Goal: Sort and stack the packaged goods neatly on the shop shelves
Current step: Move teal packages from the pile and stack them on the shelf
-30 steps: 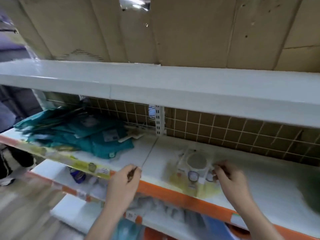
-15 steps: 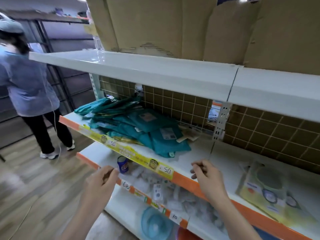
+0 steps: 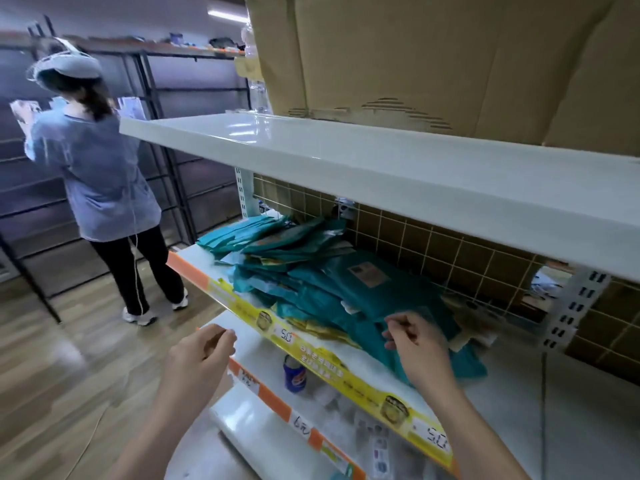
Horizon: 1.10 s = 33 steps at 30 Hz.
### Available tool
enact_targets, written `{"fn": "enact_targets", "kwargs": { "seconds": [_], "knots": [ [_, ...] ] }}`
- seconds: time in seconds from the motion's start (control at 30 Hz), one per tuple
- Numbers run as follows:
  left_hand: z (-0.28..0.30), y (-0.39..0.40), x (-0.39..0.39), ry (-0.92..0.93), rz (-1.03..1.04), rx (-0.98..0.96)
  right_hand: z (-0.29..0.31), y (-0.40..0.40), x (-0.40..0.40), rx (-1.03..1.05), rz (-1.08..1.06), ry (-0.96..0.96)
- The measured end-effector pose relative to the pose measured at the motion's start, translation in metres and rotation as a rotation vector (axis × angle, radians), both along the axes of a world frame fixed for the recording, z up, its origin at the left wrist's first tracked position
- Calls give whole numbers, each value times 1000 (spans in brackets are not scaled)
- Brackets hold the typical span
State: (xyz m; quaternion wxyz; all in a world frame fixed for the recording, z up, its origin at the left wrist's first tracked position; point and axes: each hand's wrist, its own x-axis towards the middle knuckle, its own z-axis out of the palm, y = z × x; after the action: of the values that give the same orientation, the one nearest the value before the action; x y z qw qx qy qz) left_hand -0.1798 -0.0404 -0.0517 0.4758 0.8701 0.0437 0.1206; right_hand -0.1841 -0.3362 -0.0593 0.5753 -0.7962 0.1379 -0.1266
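A loose heap of teal packets lies on the white middle shelf, spreading from its left end toward the centre. My right hand hovers over the heap's near right edge with fingers loosely curled, holding nothing that I can see. My left hand hangs in front of the shelf's orange and yellow price strip, fingers also loosely curled and empty. Whether the right fingertips touch a packet is unclear.
A white upper shelf overhangs, with cardboard boxes on it. A lower shelf holds a blue can and small packets. A person in a blue shirt stands at the left by dark racks. Wooden floor lies below left.
The view has swung left from a yellow packet to the teal heap. My right hand left that packet and moved over the teal packets; the left hand followed along the shelf front.
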Motion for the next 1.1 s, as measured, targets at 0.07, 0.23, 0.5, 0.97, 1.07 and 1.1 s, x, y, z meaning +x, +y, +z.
{"fn": "enact_targets", "kwargs": {
  "seconds": [0.07, 0.23, 0.5, 0.97, 1.07, 1.1],
  "knots": [
    [1, 10, 25, -5, 12, -6, 4, 8, 31, -22, 17, 5],
    [-12, 41, 72, 9, 86, -68, 10, 26, 90, -132, 59, -12],
    [-9, 71, 173, -11, 171, -22, 5, 47, 147, -109, -12, -6],
    [-37, 130, 416, 154, -208, 471, 18, 140, 215, -380, -498, -22],
    [-45, 139, 454, 198, -358, 618, 22, 161, 220, -503, -645, -9],
    [-48, 142, 463, 217, -399, 669, 23, 167, 222, -542, -679, 11]
  ]
}}
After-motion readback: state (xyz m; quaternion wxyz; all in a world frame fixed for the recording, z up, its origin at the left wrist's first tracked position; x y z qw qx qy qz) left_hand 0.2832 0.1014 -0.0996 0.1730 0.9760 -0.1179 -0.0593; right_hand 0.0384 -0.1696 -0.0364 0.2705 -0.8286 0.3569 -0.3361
